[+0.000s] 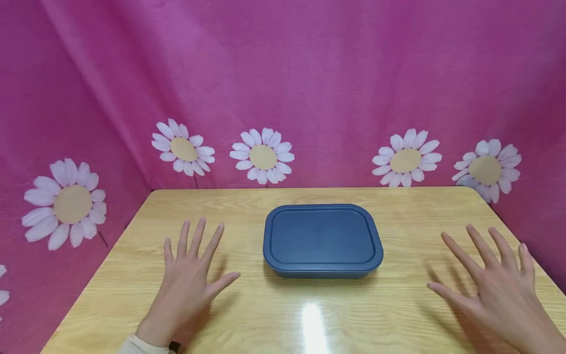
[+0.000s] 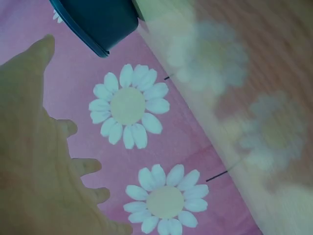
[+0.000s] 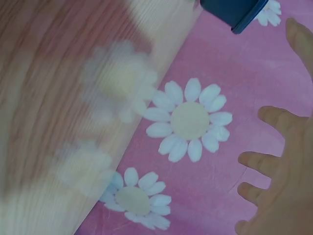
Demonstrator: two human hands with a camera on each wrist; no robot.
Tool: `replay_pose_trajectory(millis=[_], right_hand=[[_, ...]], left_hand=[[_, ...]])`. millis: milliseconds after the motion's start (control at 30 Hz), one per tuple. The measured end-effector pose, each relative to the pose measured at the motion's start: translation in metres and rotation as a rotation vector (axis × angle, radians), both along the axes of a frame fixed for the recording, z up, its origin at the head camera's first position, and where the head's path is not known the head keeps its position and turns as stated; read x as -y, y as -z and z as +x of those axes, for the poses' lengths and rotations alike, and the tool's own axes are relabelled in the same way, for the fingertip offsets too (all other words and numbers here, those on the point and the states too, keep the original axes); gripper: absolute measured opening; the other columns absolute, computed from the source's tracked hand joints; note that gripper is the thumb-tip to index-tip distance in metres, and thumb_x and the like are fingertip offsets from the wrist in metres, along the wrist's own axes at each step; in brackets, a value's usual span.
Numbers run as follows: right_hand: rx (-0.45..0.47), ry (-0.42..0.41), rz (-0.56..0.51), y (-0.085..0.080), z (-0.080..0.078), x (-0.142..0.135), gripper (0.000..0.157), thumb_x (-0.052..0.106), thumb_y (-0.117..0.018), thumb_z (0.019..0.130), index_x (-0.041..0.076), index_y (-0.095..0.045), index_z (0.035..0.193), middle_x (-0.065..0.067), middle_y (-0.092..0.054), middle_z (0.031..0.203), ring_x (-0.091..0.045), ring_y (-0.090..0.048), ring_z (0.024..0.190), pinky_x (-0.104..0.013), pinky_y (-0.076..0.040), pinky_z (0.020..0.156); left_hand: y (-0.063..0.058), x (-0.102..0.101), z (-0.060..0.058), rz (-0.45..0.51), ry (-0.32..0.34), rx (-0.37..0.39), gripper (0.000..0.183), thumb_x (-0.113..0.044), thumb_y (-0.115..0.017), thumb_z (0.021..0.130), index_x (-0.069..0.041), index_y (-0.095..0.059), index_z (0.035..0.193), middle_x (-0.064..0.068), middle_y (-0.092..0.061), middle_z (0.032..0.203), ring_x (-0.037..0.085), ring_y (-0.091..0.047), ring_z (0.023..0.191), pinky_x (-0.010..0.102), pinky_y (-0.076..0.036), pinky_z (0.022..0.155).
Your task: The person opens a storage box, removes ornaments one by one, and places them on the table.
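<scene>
Straight and spread wide, with nothing in their grasp: the fingers (image 1: 197, 237) of the left hand (image 1: 185, 280), left of the lunch box (image 1: 323, 241), thumb pointing toward it. Just as widely splayed, and just as bare of any load: the right hand (image 1: 501, 290), right of the box, with a wider gap from it. Cannot tell whether any fingertip touches the wood; shadows near both hands. Between the hands and apart from both, the dark blue box, rectangular with rounded corners, lying flat, long sides running left to right, lid (image 1: 320, 236) on. Under the box, a pale wooden table (image 1: 380, 309), with a bright streak of light (image 1: 314, 327) in front of the box. Left of the box and nearer, a pale sleeve (image 1: 140, 346) at the left wrist. Beyond the box, a magenta cloth (image 1: 309, 73) printed with white daisies (image 1: 263, 157), some to its left, some to its right.
</scene>
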State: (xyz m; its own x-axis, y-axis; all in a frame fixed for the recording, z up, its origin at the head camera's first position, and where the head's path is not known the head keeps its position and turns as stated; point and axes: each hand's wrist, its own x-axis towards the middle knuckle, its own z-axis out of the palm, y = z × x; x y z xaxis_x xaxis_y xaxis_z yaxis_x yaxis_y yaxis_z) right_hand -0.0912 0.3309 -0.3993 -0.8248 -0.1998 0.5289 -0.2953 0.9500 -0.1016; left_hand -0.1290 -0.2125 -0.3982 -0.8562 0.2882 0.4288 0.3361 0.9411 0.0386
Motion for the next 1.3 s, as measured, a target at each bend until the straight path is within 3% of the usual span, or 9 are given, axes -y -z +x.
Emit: replay_pose_trajectory(millis=[133, 267, 433, 500, 633, 733, 867, 1100, 1300], right_hand=[[-0.013, -0.040, 0.000, -0.005, -0.004, 0.006, 0.100, 0.059, -0.082, 0.066, 0.031, -0.041, 0.153, -0.020, -0.035, 0.154, -0.043, -0.013, 0.149, -0.071, 0.005, 0.113], [-0.007, -0.081, -0.029, -0.010, -0.009, 0.014, 0.088, 0.051, -0.078, 0.076, 0.027, -0.041, 0.153, -0.023, -0.040, 0.148, -0.045, -0.022, 0.144, -0.069, 0.000, 0.115], [0.085, -0.121, -0.175, -0.019, -0.018, 0.029, 0.077, 0.032, -0.073, 0.091, 0.021, -0.034, 0.156, -0.024, -0.045, 0.144, -0.047, -0.037, 0.131, -0.067, -0.018, 0.113], [0.142, -0.134, -0.233, -0.023, -0.024, 0.036, 0.072, 0.028, -0.070, 0.094, 0.015, -0.034, 0.156, -0.023, -0.050, 0.139, -0.044, -0.045, 0.124, -0.062, -0.033, 0.103], [0.285, -0.136, -0.303, -0.031, -0.040, 0.048, 0.061, 0.031, -0.062, 0.100, 0.003, -0.040, 0.150, -0.017, -0.062, 0.119, -0.031, -0.059, 0.103, -0.041, -0.051, 0.081], [0.370, -0.139, -0.354, -0.033, -0.053, 0.056, 0.059, 0.034, -0.059, 0.101, -0.001, -0.043, 0.146, -0.013, -0.068, 0.107, -0.022, -0.064, 0.086, -0.028, -0.053, 0.065], [0.431, -0.158, -0.434, -0.027, -0.067, 0.065, 0.058, 0.033, -0.057, 0.102, -0.004, -0.043, 0.144, -0.012, -0.070, 0.097, -0.018, -0.064, 0.072, -0.025, -0.050, 0.057], [0.589, -0.193, -0.552, -0.015, -0.080, 0.075, 0.060, 0.035, -0.055, 0.103, -0.008, -0.042, 0.143, -0.009, -0.064, 0.077, -0.017, -0.059, 0.060, -0.027, -0.049, 0.051], [0.684, -0.268, -0.598, -0.008, -0.085, 0.082, 0.058, 0.029, -0.061, 0.101, -0.010, -0.045, 0.141, -0.009, -0.060, 0.065, -0.021, -0.060, 0.058, -0.028, -0.048, 0.052]], left_hand=[[-0.002, -0.005, -0.005, 0.009, 0.017, 0.033, 0.094, -0.069, -0.063, 0.083, -0.027, -0.026, 0.159, 0.015, -0.014, 0.165, 0.043, -0.006, 0.150, 0.079, -0.015, 0.105], [-0.004, -0.009, -0.008, 0.094, 0.032, 0.141, 0.085, -0.063, -0.057, 0.092, -0.025, -0.024, 0.159, 0.014, -0.012, 0.165, 0.042, -0.006, 0.150, 0.077, -0.013, 0.107], [-0.009, -0.013, -0.015, 0.237, 0.052, 0.275, 0.074, -0.059, -0.045, 0.100, -0.019, -0.024, 0.159, 0.014, -0.018, 0.163, 0.039, -0.016, 0.149, 0.071, -0.011, 0.112], [-0.012, -0.016, -0.019, 0.303, 0.058, 0.329, 0.074, -0.061, -0.041, 0.101, -0.019, -0.024, 0.159, 0.013, -0.025, 0.161, 0.036, -0.023, 0.147, 0.067, -0.016, 0.114], [-0.017, -0.025, -0.029, 0.471, 0.093, 0.455, 0.073, -0.061, -0.042, 0.100, -0.019, -0.026, 0.158, 0.010, -0.045, 0.148, 0.029, -0.048, 0.132, 0.054, -0.040, 0.107], [-0.014, -0.033, -0.037, 0.599, 0.132, 0.554, 0.067, -0.052, -0.048, 0.102, -0.017, -0.029, 0.156, 0.008, -0.059, 0.130, 0.022, -0.062, 0.111, 0.043, -0.053, 0.091], [-0.006, -0.044, -0.045, 0.738, 0.177, 0.640, 0.058, -0.041, -0.051, 0.104, -0.014, -0.035, 0.153, 0.007, -0.066, 0.110, 0.020, -0.068, 0.090, 0.034, -0.053, 0.080], [0.011, -0.060, -0.053, 1.010, 0.244, 0.726, 0.055, -0.034, -0.051, 0.105, -0.004, -0.038, 0.149, 0.019, -0.066, 0.090, 0.033, -0.068, 0.071, 0.040, -0.059, 0.074], [0.012, -0.068, -0.055, 1.043, 0.285, 0.803, 0.055, -0.031, -0.052, 0.105, -0.002, -0.038, 0.149, 0.014, -0.064, 0.082, 0.024, -0.064, 0.061, 0.034, -0.058, 0.075]])
